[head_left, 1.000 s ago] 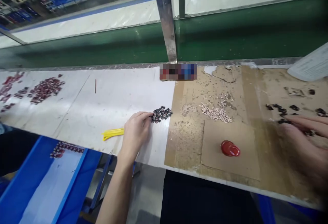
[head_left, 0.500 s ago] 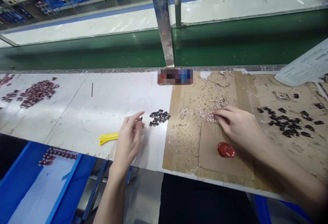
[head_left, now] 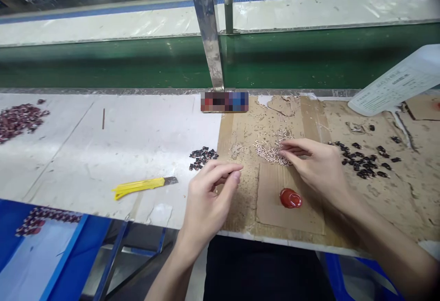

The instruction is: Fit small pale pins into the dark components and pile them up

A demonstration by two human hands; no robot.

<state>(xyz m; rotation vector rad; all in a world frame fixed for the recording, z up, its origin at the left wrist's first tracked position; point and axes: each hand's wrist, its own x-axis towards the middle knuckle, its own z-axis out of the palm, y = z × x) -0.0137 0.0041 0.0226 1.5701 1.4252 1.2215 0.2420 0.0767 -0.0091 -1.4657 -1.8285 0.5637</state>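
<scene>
My left hand [head_left: 213, 193] is over the near edge of the white board. Its thumb and forefinger pinch a small black part, mostly hidden by the fingertips. Just behind it lies a heap of small black parts [head_left: 202, 156]. At the pile of tiny pinkish pieces [head_left: 270, 153] is my right hand [head_left: 311, 163], thumb and forefinger slightly apart over the pile's right side. No piece shows between them. Below, a glossy red blob [head_left: 290, 198] sits on a square of cardboard [head_left: 271, 218].
A yellow utility knife [head_left: 146, 186] lies left with its blade out. More black parts [head_left: 366, 161] spread to the right, near a tilted white bottle [head_left: 388, 83]. A metal post [head_left: 211, 48] rises behind. A blue tray [head_left: 65, 264] sits lower left; reddish parts [head_left: 20, 119] lie far left.
My left hand has moved right, from left of the black heap to in front of it, uncovering the knife's blade. My right hand stays at the pinkish pieces, its fingertips slightly parted. The view has shifted right.
</scene>
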